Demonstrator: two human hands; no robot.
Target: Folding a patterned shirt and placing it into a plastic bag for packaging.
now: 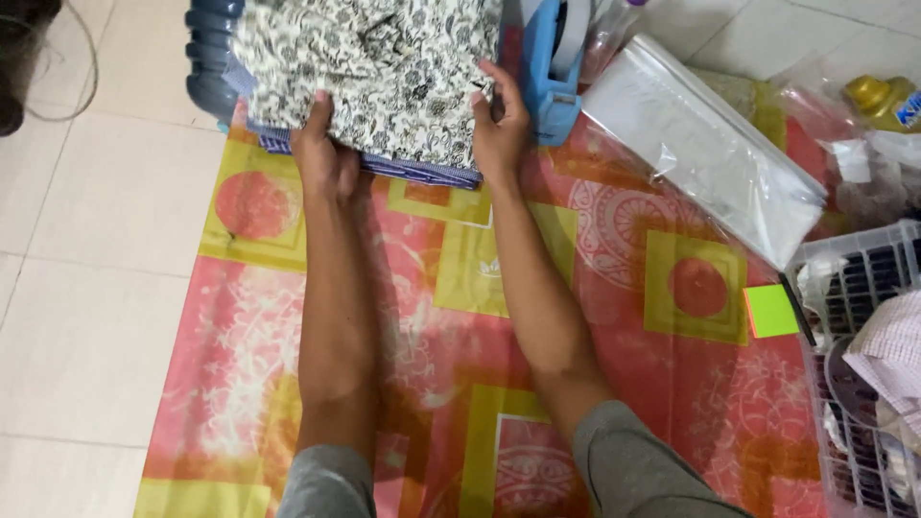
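A folded garment of white cloth with a black flower pattern (384,67) lies on top of a blue striped folded cloth (422,171), both at the near edge of an open blue suitcase (206,58). My left hand (324,153) grips the near left edge of this stack, fingers curled under it. My right hand (499,120) holds the near right corner, thumb on the patterned cloth. Both forearms reach forward over a pink and yellow mat (480,288).
A clear zip bag (710,153) lies on the mat to the right. A white plastic basket (863,317) with clothes stands at the right edge, a green sticky note (770,310) beside it. A yellow bottle (878,96) sits far right. White floor tiles (86,240) lie left.
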